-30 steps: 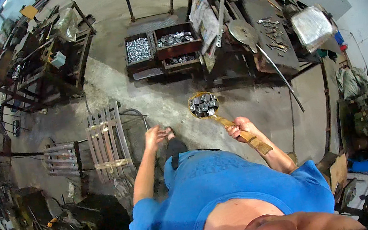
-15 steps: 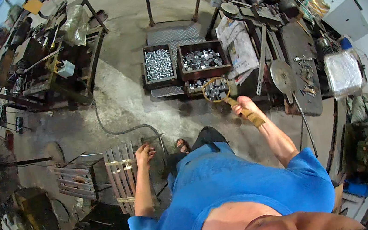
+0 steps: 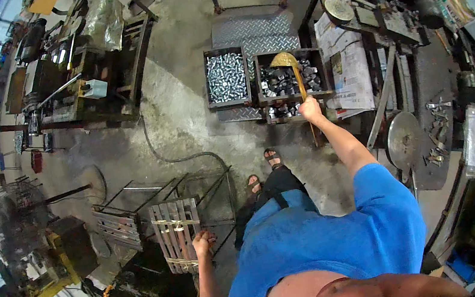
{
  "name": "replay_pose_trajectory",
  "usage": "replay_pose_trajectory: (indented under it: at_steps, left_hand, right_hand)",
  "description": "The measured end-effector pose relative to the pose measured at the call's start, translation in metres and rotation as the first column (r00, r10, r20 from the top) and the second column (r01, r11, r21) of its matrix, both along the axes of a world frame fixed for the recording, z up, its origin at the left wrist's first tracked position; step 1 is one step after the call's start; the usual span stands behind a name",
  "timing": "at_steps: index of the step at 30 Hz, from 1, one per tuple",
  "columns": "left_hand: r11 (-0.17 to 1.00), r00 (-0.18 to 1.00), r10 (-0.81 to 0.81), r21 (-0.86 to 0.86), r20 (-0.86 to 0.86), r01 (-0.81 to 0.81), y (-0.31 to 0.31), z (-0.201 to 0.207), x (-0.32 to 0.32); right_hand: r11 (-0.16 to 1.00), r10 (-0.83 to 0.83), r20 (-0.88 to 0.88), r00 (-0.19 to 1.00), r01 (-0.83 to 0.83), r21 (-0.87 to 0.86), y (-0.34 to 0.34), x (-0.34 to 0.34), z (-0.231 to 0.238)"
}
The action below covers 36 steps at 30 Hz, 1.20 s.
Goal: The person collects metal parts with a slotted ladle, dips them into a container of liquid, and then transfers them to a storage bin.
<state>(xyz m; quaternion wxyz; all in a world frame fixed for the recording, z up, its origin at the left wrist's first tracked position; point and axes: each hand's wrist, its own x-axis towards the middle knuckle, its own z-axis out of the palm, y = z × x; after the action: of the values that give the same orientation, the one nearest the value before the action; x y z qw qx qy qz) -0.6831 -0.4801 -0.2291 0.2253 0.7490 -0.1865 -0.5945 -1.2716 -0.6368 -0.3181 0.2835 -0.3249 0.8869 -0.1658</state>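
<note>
My right hand (image 3: pixel 310 109) is closed around the long handle of a brass-coloured ladle (image 3: pixel 284 60). The ladle's bowl is tipped over, its rounded back facing up, above a dark crate (image 3: pixel 293 97) of blocky, dark and shiny metal pieces (image 3: pixel 286 81). Part of the handle sticks out below my fist. To the left of that crate stands another crate (image 3: pixel 209 85) full of small silvery cylindrical metal parts (image 3: pixel 226 77). My left hand (image 3: pixel 204 241) hangs beside a slatted wooden seat (image 3: pixel 173 230), its fingers loosely bent and nothing visible in them.
The crates rest on a chequered metal platform cart (image 3: pixel 257 30) with a tube handle. A third box (image 3: pixel 288 118) pokes out under the right crate. Machine benches stand left (image 3: pixel 121 98) and right (image 3: pixel 409 27). A hose (image 3: pixel 181 157) crosses the floor. A round metal disc (image 3: pixel 403 140) stands at right.
The ladle, upright and loaded with metal pieces before, has moved forward and been turned over above the right crate. My right arm reaches farther out. My left hand stays by the slatted seat.
</note>
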Motion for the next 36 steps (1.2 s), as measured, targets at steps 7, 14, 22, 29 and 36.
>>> replay_pose_trajectory:
  at_steps: [7,14,22,29,36]
  left_hand:
    - [0.994,0.992,-0.110,-0.009,0.054,0.110,-0.015,0.013,-0.028]
    - [0.996,0.996,-0.086,-0.019,0.010,0.086,0.008,0.018,-0.040]
    - [0.987,0.981,-0.147,0.088,0.131,0.136,-0.001,0.022,-0.039]
    - [0.981,0.972,-0.194,0.019,0.131,0.194,-0.011,0.016,-0.032]
    - [0.978,0.967,-0.208,0.034,0.149,0.205,-0.011,0.028,-0.049]
  right_hand:
    - [0.986,0.118,-0.021,0.993,-0.114,0.118,-0.005,-0.008,-0.022]
    - [0.982,0.034,0.000,0.999,-0.034,-0.184,0.014,-0.002,-0.027]
    - [0.968,0.015,-0.088,0.996,-0.037,-0.247,0.005,0.013,-0.026]
    - [0.998,0.038,-0.125,0.991,-0.044,-0.050,0.000,0.002,-0.029]
    - [0.978,0.188,-0.181,0.965,-0.168,0.120,0.013,-0.012,-0.012]
